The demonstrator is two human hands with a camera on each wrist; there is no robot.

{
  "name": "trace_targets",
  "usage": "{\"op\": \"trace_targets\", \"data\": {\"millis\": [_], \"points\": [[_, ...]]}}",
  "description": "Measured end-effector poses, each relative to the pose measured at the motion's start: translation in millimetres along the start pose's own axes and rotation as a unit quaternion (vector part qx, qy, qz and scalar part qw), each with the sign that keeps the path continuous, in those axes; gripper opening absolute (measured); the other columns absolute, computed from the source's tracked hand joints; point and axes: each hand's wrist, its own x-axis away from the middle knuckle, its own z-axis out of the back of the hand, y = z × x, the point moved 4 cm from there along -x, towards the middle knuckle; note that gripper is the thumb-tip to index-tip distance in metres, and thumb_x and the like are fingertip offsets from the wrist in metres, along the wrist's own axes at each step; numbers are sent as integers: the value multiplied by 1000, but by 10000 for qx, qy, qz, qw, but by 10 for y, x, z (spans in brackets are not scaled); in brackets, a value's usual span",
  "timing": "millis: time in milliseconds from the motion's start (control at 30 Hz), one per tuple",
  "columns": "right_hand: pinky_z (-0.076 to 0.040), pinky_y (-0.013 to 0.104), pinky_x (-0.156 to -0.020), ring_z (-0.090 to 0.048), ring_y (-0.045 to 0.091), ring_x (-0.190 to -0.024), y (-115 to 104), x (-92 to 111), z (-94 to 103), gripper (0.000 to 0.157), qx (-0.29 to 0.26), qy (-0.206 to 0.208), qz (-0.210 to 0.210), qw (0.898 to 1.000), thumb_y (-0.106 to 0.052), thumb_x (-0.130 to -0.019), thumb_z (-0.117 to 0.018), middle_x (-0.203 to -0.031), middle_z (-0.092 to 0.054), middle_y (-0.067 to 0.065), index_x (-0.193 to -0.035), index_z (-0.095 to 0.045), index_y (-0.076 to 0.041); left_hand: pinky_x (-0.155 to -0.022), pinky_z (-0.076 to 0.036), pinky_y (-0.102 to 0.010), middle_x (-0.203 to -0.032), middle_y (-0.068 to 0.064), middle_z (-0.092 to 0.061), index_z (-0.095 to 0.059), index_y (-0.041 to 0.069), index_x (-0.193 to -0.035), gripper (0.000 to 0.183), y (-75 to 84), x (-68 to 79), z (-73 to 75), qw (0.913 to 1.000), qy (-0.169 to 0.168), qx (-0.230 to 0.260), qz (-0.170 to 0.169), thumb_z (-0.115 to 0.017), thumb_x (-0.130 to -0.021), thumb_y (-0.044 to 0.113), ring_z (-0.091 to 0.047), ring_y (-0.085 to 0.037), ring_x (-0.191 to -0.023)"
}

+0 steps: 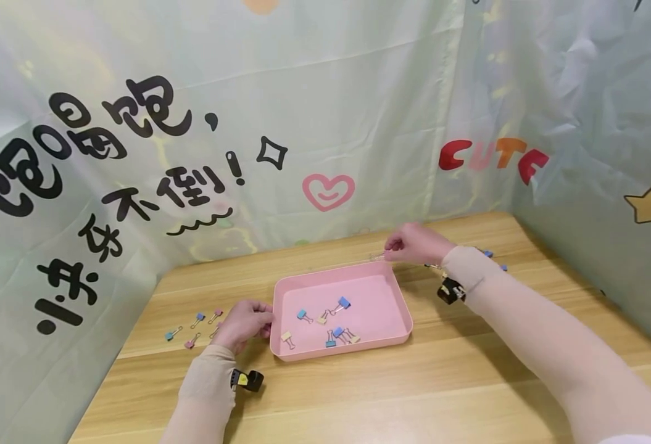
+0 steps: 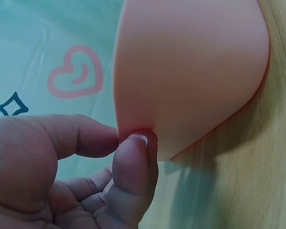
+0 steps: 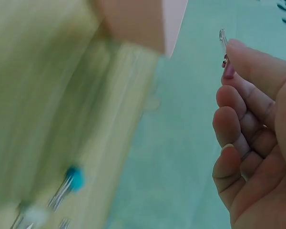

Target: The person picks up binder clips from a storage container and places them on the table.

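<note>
Right grip: thumb and finger pinched together on one pink binder clip. Clip: just beyond the tray's upper-right corner; wire handles pointing left from here, long axis nearly level across the frame. Left grip: thumb and finger pinching the left wall of the tray. Tray: pink, shallow, raised rim; loose clips left and lower, floor exposed at right. Tabletop: wood, broad strip at lower centre; side clips, left.
</note>
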Motion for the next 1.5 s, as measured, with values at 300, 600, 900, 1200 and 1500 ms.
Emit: {"op": "trace_targets", "data": {"millis": [300,600,900,1200,1500], "points": [[-48,33,-68,-56,10,-67,505,585,188,9,187,272,-444,9985,-29,-85,-73,-72,-64,-10,-84,-74,-20,-60,-54,-30,-87,-15,-63,-65,-5,-101,16,-12,-12,-1,9999,-16,-98,11,-61,-87,2,-60,-20,-68],[-42,28,-60,-49,8,-60,886,1123,281,12,432,185,-717,9963,-26,-85,-74,-64,-61,-9,-77,-73,-17,-61,-54,-31,-87,-15,-63,-64,-5,-99,14,-29,-10,-2,9999,-42,-121,0,-61,-87,3,-60,-20,-68],[-37,25,-56,-44,6,-58,1109,1416,282,15,713,-52,-901,9934,-25,-83,-75,-62,-55,-13,-71,-68,-20,-59,-53,-29,-84,-15,-63,-65,-5,-98,15,-13,-4,-3,10000,-68,-32,-6,-61,-85,1,-60,-19,-66],[-36,25,-59,-44,8,-62,1128,1469,235,16,608,-161,-1011,9929,-25,-81,-77,-65,-54,-11,-72,-65,-20,-59,-53,-29,-84,-16,-63,-65,-7,-99,17,4,25,19,10000,-69,1,-7,-62,-85,1,-60,-19,-66],[-44,28,-62,-52,9,-66,1150,1448,294,10,565,17,-1152,9917,-26,-82,-76,-73,-65,-10,-83,-73,-17,-59,-54,-29,-86,-16,-63,-64,-6,-101,18,-11,16,5,10000,-32,8,-2,-62,-85,1,-60,-19,-66]]}}
